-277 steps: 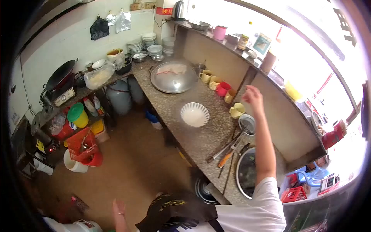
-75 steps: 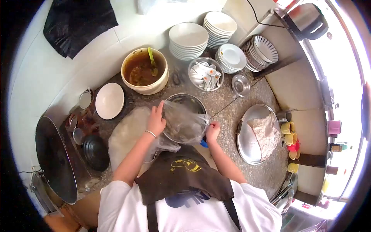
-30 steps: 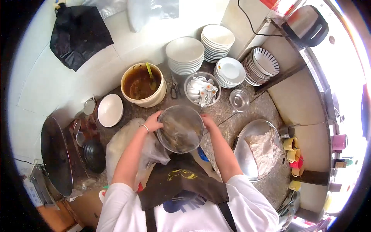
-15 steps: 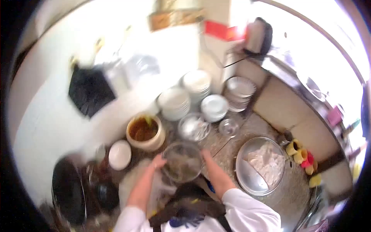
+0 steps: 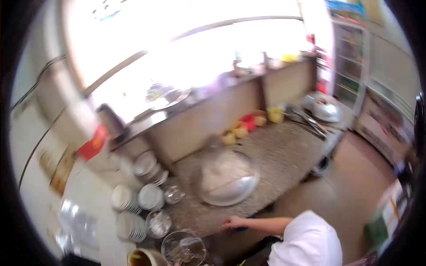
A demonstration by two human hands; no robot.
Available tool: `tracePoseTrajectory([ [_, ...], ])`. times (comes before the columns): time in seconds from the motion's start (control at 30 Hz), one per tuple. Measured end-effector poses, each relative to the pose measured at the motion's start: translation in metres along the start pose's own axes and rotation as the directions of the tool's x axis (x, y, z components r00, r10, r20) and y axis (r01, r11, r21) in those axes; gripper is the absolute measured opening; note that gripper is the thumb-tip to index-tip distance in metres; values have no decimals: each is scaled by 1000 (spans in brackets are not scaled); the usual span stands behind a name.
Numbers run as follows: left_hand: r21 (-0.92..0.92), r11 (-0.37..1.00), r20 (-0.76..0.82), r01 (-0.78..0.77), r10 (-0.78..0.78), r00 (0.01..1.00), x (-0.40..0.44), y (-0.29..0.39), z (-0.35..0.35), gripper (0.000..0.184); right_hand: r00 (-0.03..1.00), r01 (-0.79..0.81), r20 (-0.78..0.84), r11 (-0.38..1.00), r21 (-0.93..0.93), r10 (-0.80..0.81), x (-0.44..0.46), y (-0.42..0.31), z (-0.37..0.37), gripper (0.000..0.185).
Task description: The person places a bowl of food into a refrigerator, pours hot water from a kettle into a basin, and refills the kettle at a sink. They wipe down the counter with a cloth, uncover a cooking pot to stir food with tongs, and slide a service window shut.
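My right hand (image 5: 231, 223) is over the near edge of the stone counter, blurred, with its fingers loosely apart and nothing seen in them. It is away from the clear bowl (image 5: 184, 248) at the bottom edge, whose contents are too blurred to name. My left hand cannot be made out. Beyond my right hand lies a large round metal lid or tray (image 5: 242, 188) with a pale, flat, crumpled thing (image 5: 222, 170) on it. A bowl of white spoons (image 5: 158, 223) stands beside the clear bowl.
Stacked white dishes (image 5: 151, 197) and a small glass bowl (image 5: 173, 194) stand left of the tray. Cups (image 5: 275, 115) line the partition; metal utensils (image 5: 313, 122) lie at the far right. The tub with brown contents (image 5: 144, 257) is at the bottom.
The view has swung right along the counter. My right hand has let go of the clear bowl and moved away from it. My left hand, earlier on its rim, no longer shows clearly.
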State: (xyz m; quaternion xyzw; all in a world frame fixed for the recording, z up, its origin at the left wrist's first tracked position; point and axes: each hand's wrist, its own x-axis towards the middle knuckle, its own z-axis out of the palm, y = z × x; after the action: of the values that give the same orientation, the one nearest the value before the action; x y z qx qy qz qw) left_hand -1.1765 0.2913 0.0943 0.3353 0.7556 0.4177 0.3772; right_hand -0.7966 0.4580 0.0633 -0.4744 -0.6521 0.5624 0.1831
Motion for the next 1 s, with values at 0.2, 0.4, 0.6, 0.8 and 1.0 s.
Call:
tracePoseTrajectory([
  [0.2,27,998,122,49,-52,991,-46,61,66,48,798,-386,-399,892,235,450,-224,175,-78,34],
  [0.4,-11,996,354,-94,91,931,-132,104,230,47,289,-244,-540,606,757,790,-480,300,-80,27],
  [0.6,-119,990,611,69,18,791,-280,162,445,54,110,-11,-381,385,923,918,-638,364,-65,21],
  [0.8,-21,986,794,-166,117,596,-352,187,616,44,17,355,-330,303,884,944,-699,393,-92,18],
  [1.0,-60,924,921,-377,196,336,-460,214,806,46,-148,436,-187,234,869,971,-764,449,-92,16],
])
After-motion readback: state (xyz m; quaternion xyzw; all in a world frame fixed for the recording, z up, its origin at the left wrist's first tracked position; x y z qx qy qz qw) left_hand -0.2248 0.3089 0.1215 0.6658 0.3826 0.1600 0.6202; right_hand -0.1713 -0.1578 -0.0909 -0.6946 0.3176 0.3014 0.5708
